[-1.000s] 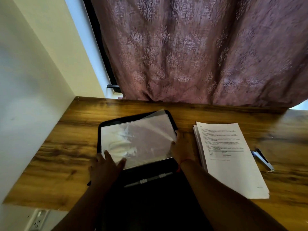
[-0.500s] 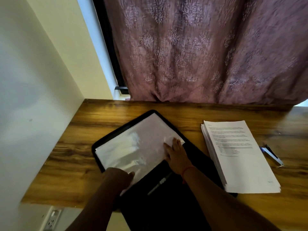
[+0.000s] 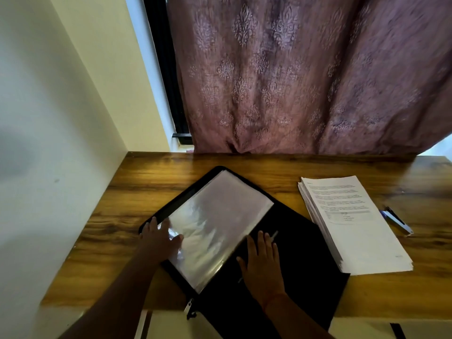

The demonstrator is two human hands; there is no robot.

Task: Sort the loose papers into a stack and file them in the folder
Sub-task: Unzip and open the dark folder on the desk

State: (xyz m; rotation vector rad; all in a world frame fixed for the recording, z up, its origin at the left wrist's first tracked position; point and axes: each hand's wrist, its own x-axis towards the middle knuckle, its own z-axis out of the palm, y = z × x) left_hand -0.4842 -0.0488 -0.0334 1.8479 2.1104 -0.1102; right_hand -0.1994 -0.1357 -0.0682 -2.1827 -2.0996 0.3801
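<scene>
Lying open on counter: black zip folder, turned at an angle, near corner past front edge
Clear sleeves: on folder's left half, glossy, flat
Left hand: flat, fingers straight and spread, resting on sleeves' near-left corner
Right hand: flat, fingers straight, pressing folder's dark inner panel just beside sleeves' right edge
Hands: apart, gripping nothing
Paper stack: printed sheets, right of folder, near corner overlapping folder's right edge
Pen: right of stack, on counter
Curtain: mauve, patterned, behind counter
Zip pull: hanging at folder's near edge
</scene>
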